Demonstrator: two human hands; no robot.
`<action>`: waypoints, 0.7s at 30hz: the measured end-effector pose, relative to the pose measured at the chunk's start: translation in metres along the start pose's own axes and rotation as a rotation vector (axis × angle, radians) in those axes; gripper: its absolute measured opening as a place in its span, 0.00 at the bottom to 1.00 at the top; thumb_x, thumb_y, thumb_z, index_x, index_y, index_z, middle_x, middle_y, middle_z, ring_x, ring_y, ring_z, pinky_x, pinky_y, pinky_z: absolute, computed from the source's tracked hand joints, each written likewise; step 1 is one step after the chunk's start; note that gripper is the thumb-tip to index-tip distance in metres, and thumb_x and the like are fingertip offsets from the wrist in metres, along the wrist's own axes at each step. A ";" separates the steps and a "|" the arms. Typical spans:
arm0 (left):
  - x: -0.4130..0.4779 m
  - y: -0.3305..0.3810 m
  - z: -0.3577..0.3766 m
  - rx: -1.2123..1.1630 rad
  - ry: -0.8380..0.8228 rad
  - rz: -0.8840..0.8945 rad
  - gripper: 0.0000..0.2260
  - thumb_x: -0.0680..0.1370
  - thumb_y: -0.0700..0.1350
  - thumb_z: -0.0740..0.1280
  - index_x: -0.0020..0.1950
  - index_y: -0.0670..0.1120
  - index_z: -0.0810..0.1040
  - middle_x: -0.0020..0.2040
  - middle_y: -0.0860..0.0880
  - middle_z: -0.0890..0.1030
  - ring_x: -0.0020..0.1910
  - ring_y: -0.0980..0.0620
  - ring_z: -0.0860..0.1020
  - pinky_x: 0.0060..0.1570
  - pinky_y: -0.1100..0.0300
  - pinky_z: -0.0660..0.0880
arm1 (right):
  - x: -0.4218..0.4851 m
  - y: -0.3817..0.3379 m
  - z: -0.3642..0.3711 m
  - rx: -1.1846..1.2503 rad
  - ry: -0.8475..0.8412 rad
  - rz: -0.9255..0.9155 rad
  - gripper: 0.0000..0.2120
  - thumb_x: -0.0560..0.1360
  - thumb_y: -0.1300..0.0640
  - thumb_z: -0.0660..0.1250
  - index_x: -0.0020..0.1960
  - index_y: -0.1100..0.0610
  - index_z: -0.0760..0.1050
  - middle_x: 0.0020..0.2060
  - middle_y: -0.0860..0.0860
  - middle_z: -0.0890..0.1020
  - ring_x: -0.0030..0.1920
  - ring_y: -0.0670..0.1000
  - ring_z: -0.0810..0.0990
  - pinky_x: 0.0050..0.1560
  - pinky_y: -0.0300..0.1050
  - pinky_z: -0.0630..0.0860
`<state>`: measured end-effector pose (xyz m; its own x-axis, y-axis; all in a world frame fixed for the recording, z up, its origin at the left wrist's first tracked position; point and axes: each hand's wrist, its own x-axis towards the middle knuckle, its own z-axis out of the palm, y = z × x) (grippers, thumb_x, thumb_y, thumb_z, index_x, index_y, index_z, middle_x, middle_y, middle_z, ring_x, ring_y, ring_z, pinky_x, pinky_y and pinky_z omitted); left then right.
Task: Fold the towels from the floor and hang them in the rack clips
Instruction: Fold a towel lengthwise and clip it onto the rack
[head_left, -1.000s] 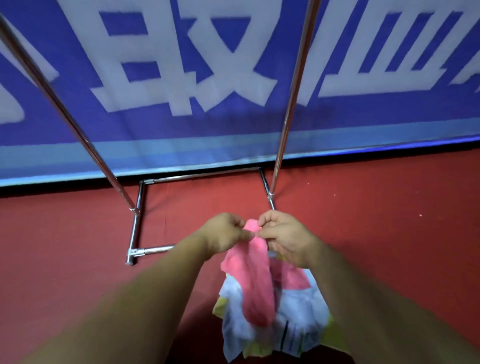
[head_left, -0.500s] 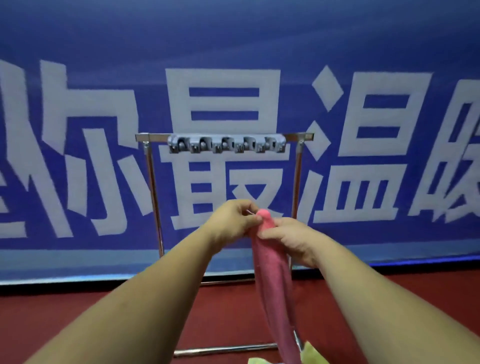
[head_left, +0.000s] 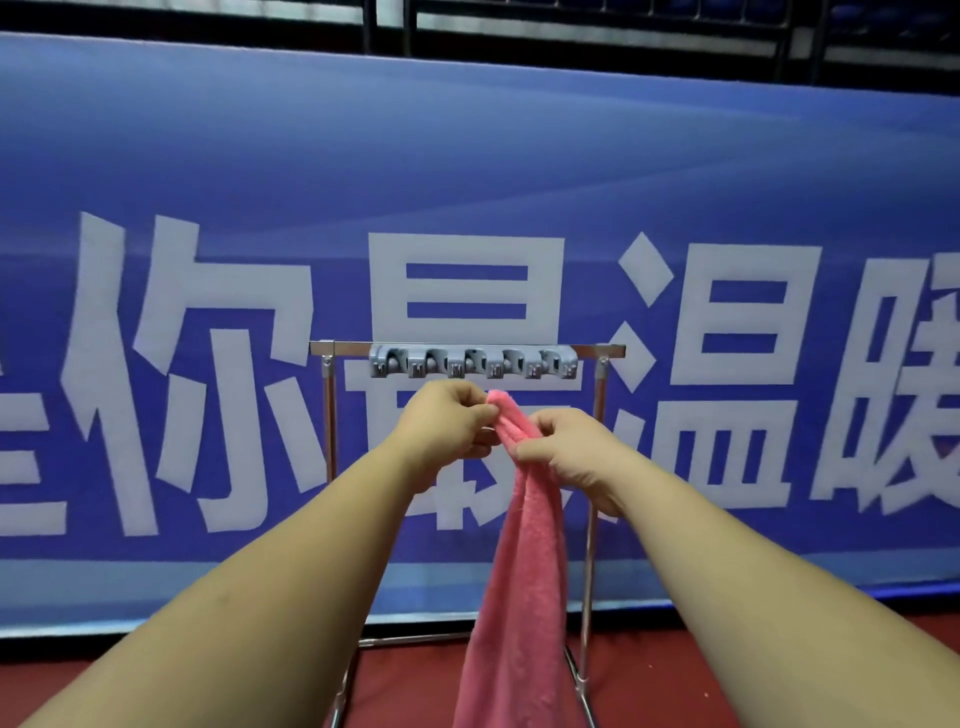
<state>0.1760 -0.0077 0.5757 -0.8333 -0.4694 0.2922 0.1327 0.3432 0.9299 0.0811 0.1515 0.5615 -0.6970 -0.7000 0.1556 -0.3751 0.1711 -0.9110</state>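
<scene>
Clips (head_left: 472, 362) on the rack (head_left: 328, 415) all look empty, so hanging seems not yet done. Left hand (head_left: 441, 426) and right hand (head_left: 561, 452) pinch the bunched pink towel (head_left: 519, 597) just below them.

Views: one, head-worn, wide-angle.
Position: at the person's head, before the rack (head_left: 328, 415).
Facing: forward and about level, square onto a blue banner (head_left: 467, 156) that fills most of the frame. The red floor (head_left: 415, 686) shows only as a strip along the bottom.
Nearness: forearms enter from the bottom corners. The left hand (head_left: 447, 421) and right hand (head_left: 566, 452) meet at centre, close to the lens, pinching a pink towel (head_left: 519, 597). The clip strip (head_left: 472, 362) sits just above and beyond them.
</scene>
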 end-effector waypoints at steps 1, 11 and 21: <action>0.001 0.001 -0.002 -0.002 0.001 0.001 0.06 0.84 0.39 0.69 0.55 0.35 0.81 0.47 0.39 0.88 0.43 0.46 0.87 0.49 0.50 0.86 | 0.001 -0.002 0.001 -0.028 0.019 -0.010 0.06 0.77 0.63 0.72 0.54 0.59 0.83 0.41 0.55 0.83 0.40 0.51 0.82 0.41 0.45 0.79; 0.025 -0.014 -0.019 -0.039 0.011 -0.069 0.05 0.84 0.36 0.66 0.50 0.42 0.78 0.41 0.43 0.82 0.37 0.47 0.82 0.45 0.50 0.85 | 0.037 0.009 0.002 -0.147 0.047 -0.010 0.09 0.73 0.58 0.78 0.51 0.60 0.82 0.48 0.59 0.87 0.45 0.55 0.85 0.44 0.50 0.81; 0.040 -0.036 -0.022 -0.095 -0.201 -0.214 0.11 0.83 0.44 0.72 0.56 0.35 0.83 0.45 0.43 0.84 0.41 0.48 0.82 0.41 0.58 0.81 | 0.062 0.020 0.009 -0.023 0.032 -0.062 0.03 0.74 0.62 0.75 0.47 0.57 0.85 0.44 0.56 0.88 0.45 0.53 0.84 0.44 0.47 0.80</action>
<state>0.1497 -0.0567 0.5589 -0.9359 -0.3493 0.0463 -0.0154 0.1718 0.9850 0.0355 0.1051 0.5496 -0.6909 -0.6874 0.2242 -0.4319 0.1437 -0.8904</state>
